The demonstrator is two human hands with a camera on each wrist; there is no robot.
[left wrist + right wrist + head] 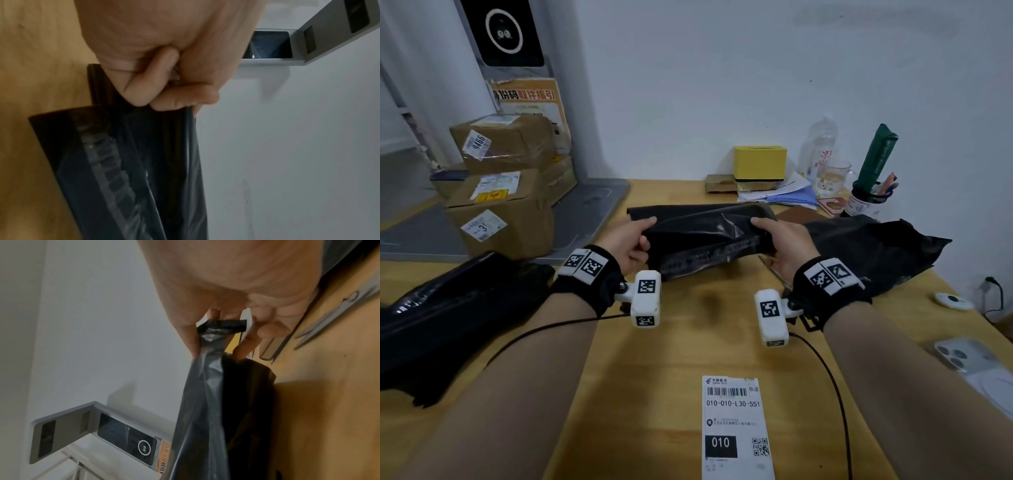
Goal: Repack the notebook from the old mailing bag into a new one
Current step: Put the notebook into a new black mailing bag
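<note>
A black mailing bag (705, 236) is held just above the wooden table (654, 359) in the middle of the head view, its upper layer folded towards me over a printed strip. My left hand (645, 233) pinches its left edge, thumb on top and fingers curled beneath. My right hand (765, 240) pinches the right edge the same way. In the left wrist view the fingers (170, 100) clamp the bag (144, 162). In the right wrist view my thumb and fingers (242, 345) grip bunched plastic (205, 402). No notebook shows; the bag's inside is hidden.
A crumpled black bag (866, 253) lies at the right, and more black bags (448, 308) at the left. A shipping label (736, 428) lies near me and a phone (969, 359) at the right edge. Cardboard boxes (500, 192) stand far left, a yellow box (760, 162) at the back. Scissors (329, 318) lie by my right hand.
</note>
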